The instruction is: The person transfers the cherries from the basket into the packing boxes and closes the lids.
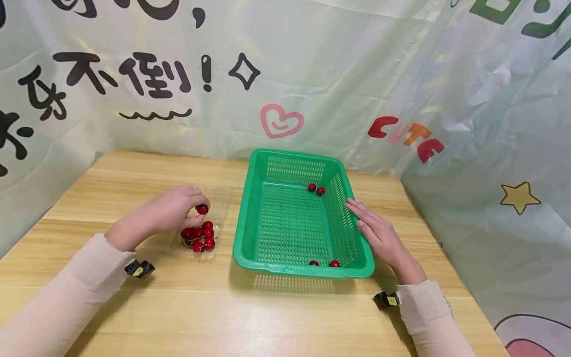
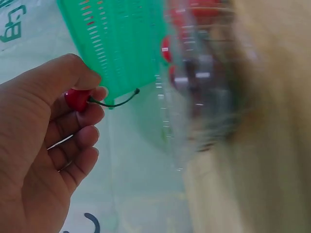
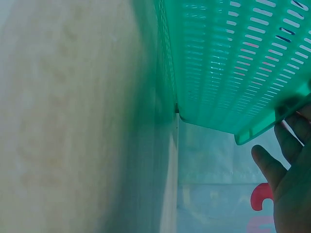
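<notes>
My left hand (image 1: 175,210) pinches a red cherry (image 2: 77,99) between thumb and fingers, its green stem sticking out in the left wrist view. Just below that hand is a clear plastic box (image 1: 223,206) with its lid folded back, holding several cherries (image 1: 198,237). A green slotted basket (image 1: 292,218) stands to the right of the box. Two cherries (image 1: 316,189) lie near its far right corner and two more (image 1: 334,264) by its near wall. My right hand (image 1: 379,233) rests on the basket's right rim, fingers extended.
The wooden table (image 1: 187,307) ends at a printed cloth backdrop (image 1: 330,64) behind and at the sides. Black wrist cameras (image 1: 140,268) sit under both cuffs, low over the tabletop.
</notes>
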{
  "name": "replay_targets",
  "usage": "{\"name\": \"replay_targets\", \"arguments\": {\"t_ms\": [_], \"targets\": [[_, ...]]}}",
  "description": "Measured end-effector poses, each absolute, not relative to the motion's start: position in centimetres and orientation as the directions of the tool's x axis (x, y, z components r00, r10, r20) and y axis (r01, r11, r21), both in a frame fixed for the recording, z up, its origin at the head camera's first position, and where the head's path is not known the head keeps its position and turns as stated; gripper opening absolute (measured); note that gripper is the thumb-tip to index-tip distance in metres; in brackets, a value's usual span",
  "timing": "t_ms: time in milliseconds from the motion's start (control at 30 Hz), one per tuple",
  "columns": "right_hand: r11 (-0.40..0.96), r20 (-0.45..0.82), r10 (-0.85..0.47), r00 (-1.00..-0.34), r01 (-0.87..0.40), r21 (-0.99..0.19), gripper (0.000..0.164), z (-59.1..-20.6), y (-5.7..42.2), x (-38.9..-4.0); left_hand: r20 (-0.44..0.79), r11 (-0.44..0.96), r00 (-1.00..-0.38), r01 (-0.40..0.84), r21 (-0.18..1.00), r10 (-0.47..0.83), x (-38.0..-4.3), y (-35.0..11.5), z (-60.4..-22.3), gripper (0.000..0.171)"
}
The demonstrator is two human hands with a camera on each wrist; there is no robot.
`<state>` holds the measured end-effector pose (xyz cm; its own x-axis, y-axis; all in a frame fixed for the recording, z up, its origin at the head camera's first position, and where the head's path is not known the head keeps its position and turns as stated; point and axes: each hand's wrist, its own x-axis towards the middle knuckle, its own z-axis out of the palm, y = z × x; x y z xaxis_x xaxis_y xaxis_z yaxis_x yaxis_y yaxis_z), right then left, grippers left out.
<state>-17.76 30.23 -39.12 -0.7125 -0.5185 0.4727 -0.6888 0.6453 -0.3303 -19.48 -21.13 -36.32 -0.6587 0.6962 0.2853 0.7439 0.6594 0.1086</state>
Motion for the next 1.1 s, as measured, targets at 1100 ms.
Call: {"name": "replay_targets", "arguments": {"t_ms": [1100], "targets": [[0.649, 0.464, -0.509, -0.725, -0.677, -0.347, 0.043, -39.2, 30.2, -17.7, 0.125, 0.679, -0.705, 0.707, 0.196, 0.698, -19.0, -22.0, -36.9, 0.027]]}}
